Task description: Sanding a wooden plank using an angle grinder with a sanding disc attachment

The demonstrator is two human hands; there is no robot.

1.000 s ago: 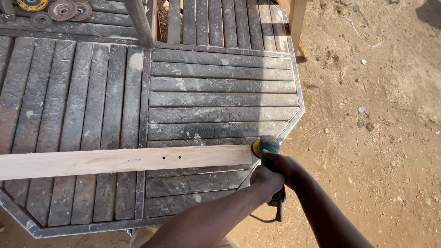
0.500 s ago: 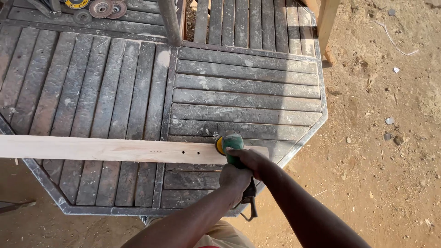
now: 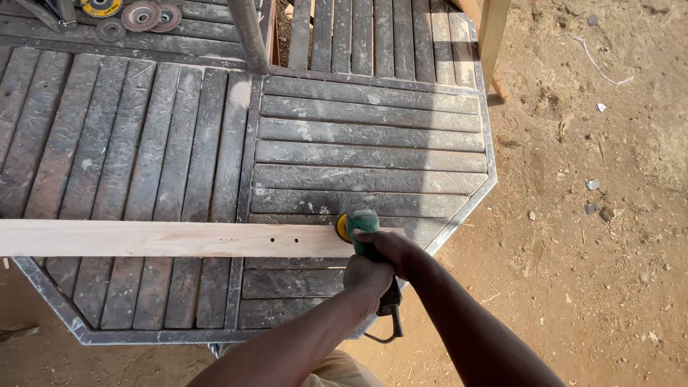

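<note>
Evidently a sanding pass is under way: both hands grip a green angle grinder [image 3: 364, 231], the left hand [image 3: 367, 276] closed round its rear body and the right hand [image 3: 393, 247] wrapped over the front, with the yellow disc [image 3: 342, 227] set against the end of a pale wooden plank [image 3: 165, 239]. That plank lies flat across a dusty slatted metal table [image 3: 358, 143], stretching away left of the hands. As I judge it, carrying on calls for steady pressure while keeping the disc level on the wood. No packages or signs show; spare round discs [image 3: 140, 14] lie far ahead-left.
</note>
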